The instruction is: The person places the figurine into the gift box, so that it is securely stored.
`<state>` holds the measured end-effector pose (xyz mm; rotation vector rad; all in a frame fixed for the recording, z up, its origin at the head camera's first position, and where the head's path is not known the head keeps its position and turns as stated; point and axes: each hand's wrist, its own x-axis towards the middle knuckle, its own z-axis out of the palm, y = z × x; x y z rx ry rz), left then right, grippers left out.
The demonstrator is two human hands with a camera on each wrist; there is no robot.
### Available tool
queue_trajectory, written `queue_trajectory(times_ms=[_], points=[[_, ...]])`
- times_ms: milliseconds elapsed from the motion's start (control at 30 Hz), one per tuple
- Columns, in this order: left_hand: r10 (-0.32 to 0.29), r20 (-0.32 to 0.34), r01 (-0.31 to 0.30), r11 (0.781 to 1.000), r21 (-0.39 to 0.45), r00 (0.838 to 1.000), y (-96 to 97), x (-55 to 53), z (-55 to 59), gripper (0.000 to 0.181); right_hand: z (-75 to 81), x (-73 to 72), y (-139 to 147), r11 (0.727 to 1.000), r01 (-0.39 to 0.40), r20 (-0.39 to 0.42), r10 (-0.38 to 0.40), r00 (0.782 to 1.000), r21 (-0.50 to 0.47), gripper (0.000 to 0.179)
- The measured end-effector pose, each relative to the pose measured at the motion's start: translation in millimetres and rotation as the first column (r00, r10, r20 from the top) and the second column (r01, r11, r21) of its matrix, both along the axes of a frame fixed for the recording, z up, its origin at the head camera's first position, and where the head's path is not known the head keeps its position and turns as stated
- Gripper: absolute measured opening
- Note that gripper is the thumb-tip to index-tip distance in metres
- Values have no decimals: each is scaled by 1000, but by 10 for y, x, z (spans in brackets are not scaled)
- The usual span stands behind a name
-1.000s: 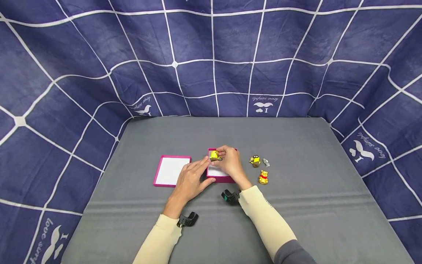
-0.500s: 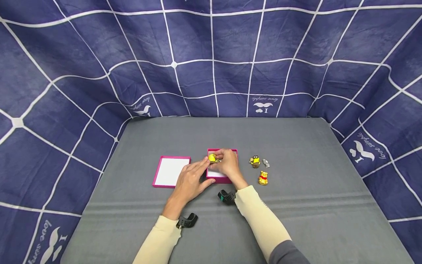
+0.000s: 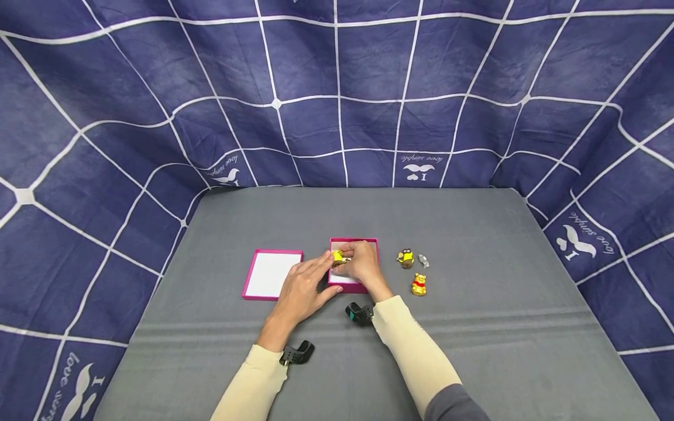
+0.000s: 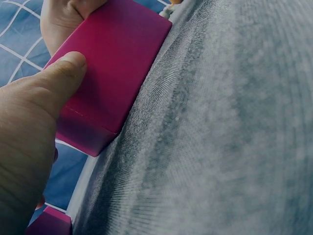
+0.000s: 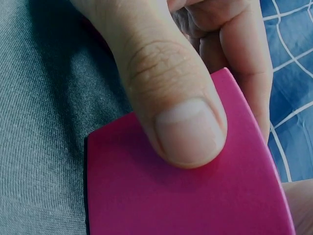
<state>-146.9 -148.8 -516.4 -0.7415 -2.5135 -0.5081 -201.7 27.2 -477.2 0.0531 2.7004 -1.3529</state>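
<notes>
A pink box (image 3: 351,288) with a white inside stands with its top facing up, mid-table. My left hand (image 3: 304,286) holds its near left corner, the thumb (image 5: 190,132) flat on the front wall and the fingers along the left side. Over the box's left part, my right hand (image 3: 363,262) pinches a small yellow toy figure (image 3: 337,255) that has a dark lower part. Right-hand fingers hide part of the toy. In the left wrist view the pink box (image 4: 115,63) shows its front wall, and part of the right hand (image 4: 63,19) is behind it.
Left of the box lies its pink-rimmed white lid (image 3: 272,275). To the right are a yellow-and-brown goggled figure (image 3: 405,258), a small grey figure (image 3: 423,261) and a yellow bear figure in red (image 3: 418,285). A blue gridded curtain (image 3: 368,123) borders the grey table (image 3: 474,351).
My right hand has lowered slightly to the near side with the yellow toy figure, which sits lower in the box. My left hand keeps its place on the box.
</notes>
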Motion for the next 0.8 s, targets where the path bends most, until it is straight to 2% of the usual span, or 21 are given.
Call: queue_trajectory(times_ms=[433, 567, 800], points=[[5, 36, -5, 1000, -1, 999, 5, 22, 25, 72, 32, 51, 26, 999, -10, -16, 9, 1000, -33, 58], [5, 46, -5, 1000, -2, 999, 8, 32, 24, 73, 40, 84, 31, 999, -17, -59, 15, 998, -31, 58], [7, 5, -7, 1000, 4, 1000, 1, 21, 16, 71, 149, 98, 28, 1000, -24, -191, 23, 981, -4, 58]])
